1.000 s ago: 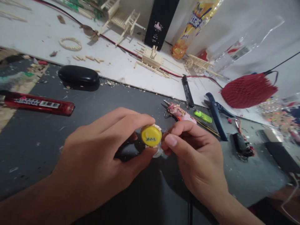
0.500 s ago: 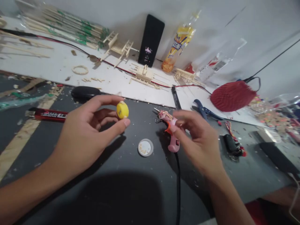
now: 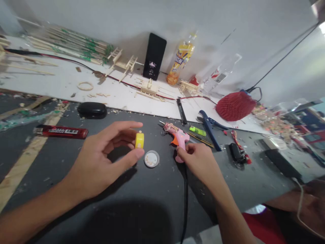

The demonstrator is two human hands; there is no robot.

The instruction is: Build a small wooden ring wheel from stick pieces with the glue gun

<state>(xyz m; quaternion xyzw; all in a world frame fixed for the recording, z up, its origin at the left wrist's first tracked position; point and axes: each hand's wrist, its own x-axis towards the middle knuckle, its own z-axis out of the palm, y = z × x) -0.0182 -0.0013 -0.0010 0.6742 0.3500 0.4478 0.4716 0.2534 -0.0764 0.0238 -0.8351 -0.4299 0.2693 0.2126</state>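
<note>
Half the pink glue gun (image 3: 177, 137) under right hand (image 3: 200, 162).

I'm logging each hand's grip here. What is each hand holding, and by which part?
Left hand pinches the yellow cap by its rim, between thumb and fingers. Right hand grips the pink glue gun by its handle.

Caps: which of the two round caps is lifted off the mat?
The yellow cap, pinched on edge in the left hand. The white disc lies flat on the mat beside it.
</note>
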